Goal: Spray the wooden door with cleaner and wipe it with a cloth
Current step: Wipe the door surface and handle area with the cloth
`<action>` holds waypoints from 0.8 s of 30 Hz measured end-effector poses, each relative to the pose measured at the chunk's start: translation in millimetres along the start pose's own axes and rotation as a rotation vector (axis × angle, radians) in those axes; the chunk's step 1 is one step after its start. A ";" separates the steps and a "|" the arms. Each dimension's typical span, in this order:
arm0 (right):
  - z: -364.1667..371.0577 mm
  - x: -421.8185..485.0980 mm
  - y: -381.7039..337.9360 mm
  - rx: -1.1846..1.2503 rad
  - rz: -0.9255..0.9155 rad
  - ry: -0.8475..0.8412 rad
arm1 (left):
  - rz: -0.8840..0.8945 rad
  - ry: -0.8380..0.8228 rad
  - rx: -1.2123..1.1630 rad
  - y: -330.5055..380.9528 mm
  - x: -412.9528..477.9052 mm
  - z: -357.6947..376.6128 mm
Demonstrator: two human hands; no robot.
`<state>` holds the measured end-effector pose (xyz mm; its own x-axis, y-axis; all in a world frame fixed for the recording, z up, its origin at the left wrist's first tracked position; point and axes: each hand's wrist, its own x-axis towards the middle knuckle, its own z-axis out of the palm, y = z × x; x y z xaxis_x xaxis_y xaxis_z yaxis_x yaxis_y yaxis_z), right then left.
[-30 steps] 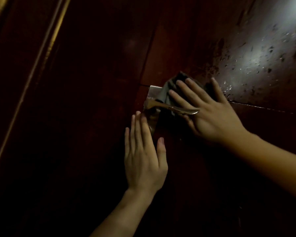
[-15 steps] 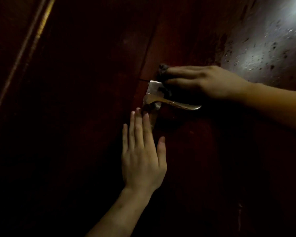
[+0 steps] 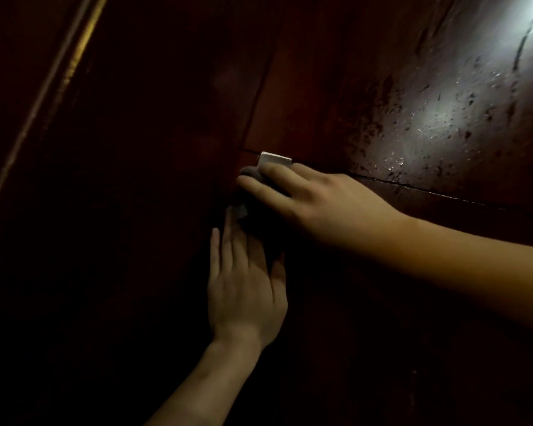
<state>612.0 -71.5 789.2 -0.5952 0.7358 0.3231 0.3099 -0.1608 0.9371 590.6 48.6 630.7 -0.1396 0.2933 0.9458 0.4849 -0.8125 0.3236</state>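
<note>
Left hand (image 3: 246,287): nearest to the viewer, laid flat on the lower middle of the dark red-brown wooden door (image 3: 320,87), fingers straight and close together, pointing up the door, holding nothing. Right hand (image 3: 323,207): reaches in from the door's right edge, fingers stretched out toward the left and pressed over a dark grey crumpled cloth (image 3: 249,174); thumb hidden, so a grip underneath cannot be told. Cloth: bunched at the middle of the door, mostly covered by the fingers, just above the left fingertips; long axis not discernible. Pale silver metal handle plate (image 3: 275,158): top edge shows just above the right fingers, a small part below them; rest covered. Door: one groove runs rightward from the plate, another upward. Patch of wet droplets (image 3: 437,118): upper right corner, glinting under light. Moulded wooden door frame (image 3: 65,75): along the left edge, slanted.
</note>
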 end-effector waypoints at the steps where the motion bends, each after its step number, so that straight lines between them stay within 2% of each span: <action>1: 1.4 -10.0 5.7 -0.018 -0.009 0.027 | 0.004 -0.005 -0.036 -0.2 0.1 -0.4; 4: -0.8 -42.3 17.1 -0.046 -0.014 0.047 | 0.012 -0.004 -0.103 0.1 -0.3 -2.5; 7: -3.1 -58.0 21.8 -0.050 0.060 0.067 | 0.021 -0.008 -0.107 -0.1 -1.3 -2.7; 12: 9.4 -40.6 2.9 0.221 0.187 0.078 | 0.009 -0.024 -0.131 -0.2 -1.5 -4.5; 16: 3.2 -39.5 7.1 0.375 0.198 0.102 | 0.003 -0.030 -0.154 -1.1 0.3 -4.2; 19: -2.4 -44.9 21.5 0.406 0.162 0.229 | 0.017 -0.036 -0.167 -1.1 -0.7 -2.4; 22: -9.1 -36.1 37.8 0.473 0.351 0.452 | 0.004 -0.031 -0.131 -0.9 -1.4 -0.9; 24: -13.7 -17.9 55.3 0.463 0.464 0.517 | 0.008 -0.025 -0.132 -0.2 -2.8 -0.7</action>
<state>629.6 -102.6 837.1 -0.5625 0.2489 0.7885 0.8136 -0.0031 0.5814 590.3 47.6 628.0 -0.1140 0.2971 0.9480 0.3682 -0.8737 0.3181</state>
